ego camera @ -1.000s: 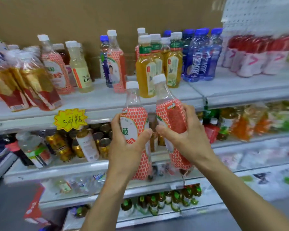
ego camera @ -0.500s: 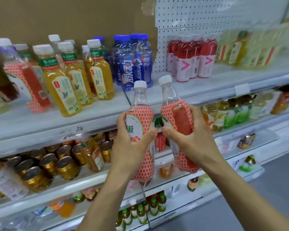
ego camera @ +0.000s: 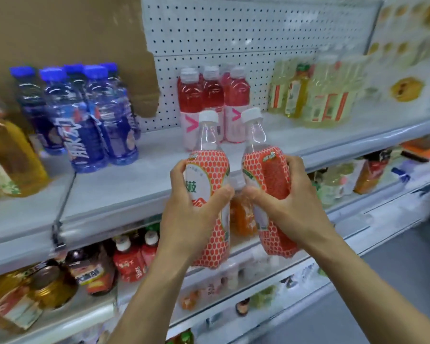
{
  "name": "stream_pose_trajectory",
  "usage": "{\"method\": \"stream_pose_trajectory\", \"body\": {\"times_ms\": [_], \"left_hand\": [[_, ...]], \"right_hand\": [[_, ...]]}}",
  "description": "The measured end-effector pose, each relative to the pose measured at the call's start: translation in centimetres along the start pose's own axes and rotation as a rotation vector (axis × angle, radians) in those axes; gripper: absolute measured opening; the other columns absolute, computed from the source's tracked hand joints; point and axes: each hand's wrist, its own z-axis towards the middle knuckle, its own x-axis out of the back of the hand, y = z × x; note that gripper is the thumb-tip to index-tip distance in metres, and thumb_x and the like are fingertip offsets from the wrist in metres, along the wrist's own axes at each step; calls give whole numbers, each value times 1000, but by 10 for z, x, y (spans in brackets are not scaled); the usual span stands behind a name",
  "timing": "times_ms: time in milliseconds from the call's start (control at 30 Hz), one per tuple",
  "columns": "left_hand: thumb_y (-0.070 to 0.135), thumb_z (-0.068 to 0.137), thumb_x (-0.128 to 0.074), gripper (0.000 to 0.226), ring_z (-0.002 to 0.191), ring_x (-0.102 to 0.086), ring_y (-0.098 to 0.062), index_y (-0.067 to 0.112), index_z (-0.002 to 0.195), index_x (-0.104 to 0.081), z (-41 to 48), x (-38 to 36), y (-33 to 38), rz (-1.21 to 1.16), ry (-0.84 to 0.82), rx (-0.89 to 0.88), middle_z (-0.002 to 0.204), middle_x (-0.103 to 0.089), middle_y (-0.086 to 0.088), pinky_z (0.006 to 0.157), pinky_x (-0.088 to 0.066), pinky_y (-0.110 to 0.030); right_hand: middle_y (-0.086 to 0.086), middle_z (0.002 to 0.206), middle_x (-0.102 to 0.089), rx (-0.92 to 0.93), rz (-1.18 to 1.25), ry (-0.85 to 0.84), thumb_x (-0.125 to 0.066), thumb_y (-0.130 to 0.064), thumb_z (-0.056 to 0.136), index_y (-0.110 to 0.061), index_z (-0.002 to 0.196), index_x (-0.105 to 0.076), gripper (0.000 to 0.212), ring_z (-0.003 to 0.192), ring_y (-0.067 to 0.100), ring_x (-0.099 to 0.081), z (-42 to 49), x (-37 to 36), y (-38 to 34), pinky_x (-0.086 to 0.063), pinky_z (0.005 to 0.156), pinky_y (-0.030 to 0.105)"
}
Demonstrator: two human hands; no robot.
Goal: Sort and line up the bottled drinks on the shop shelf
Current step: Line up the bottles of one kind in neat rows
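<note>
I hold two clear bottles with white caps and red honeycomb labels in front of the top shelf [ego camera: 139,194]. My left hand [ego camera: 189,214] grips the left lychee bottle [ego camera: 209,167] round its middle. The right lychee bottle [ego camera: 268,167] leans a little to the right in the grip of my right hand [ego camera: 291,202]. Both bottles hang in the air just before the shelf's front edge, side by side and nearly touching. Behind them stand red drink bottles [ego camera: 211,95] with pink labels.
Blue bottles [ego camera: 85,115] stand at the left of the top shelf, with a yellow tea bottle [ego camera: 8,155] further left and pale yellow bottles [ego camera: 318,95] at the right. A bare stretch of shelf lies between the blue and the red bottles. Lower shelves hold cans [ego camera: 50,286] and small bottles.
The view has swung to the right along the shelf, from the yellow tea bottles to the red drink bottles. My hands still hold the same two bottles, carried rightward together.
</note>
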Motion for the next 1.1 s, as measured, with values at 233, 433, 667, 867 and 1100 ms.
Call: {"method": "stream_pose_trajectory", "body": {"times_ms": [233,433,667,867,1100], "left_hand": [[76,62,-69,77,99,-69,-5,60,128,-32,25,-112,19,-5,-1,-28,111,-65,31,87,-57,-49],[72,61,-71,82,104,-68,-11,54,131,-33,39,-242,52,-39,49,-29,115,-67,21,92,-55,-51],[69,63,-72,77,102,-70,-10,58,129,-33,53,-368,89,-117,16,-14,114,-66,22,89,-57,-50],[62,73,-75,70,91,-71,-1,55,130,-35,88,-431,105,-164,-45,-3,107,-65,32,70,-59,-31],[68,62,-72,71,92,-72,-5,56,125,-41,160,-485,115,-206,-98,-33,106,-68,28,75,-60,-36]], "right_hand": [[-38,103,-58,39,28,-16,-75,-64,71,-44,119,-40,63,85,-10,-62,51,83,64,-49,69,21],[-37,101,-59,58,1,-50,-68,-72,64,-47,117,-39,66,84,-10,-62,98,190,124,-49,71,23],[-40,100,-56,52,-29,-74,-67,-75,64,-54,105,-36,56,82,-13,-61,148,297,188,-44,61,11],[-31,95,-62,-17,112,-55,-71,-72,59,-47,105,-44,58,79,-7,-64,201,341,230,-47,64,22],[-17,98,-65,16,224,143,-78,-62,69,-42,108,-48,53,82,-9,-63,302,372,275,-45,69,24]]}}
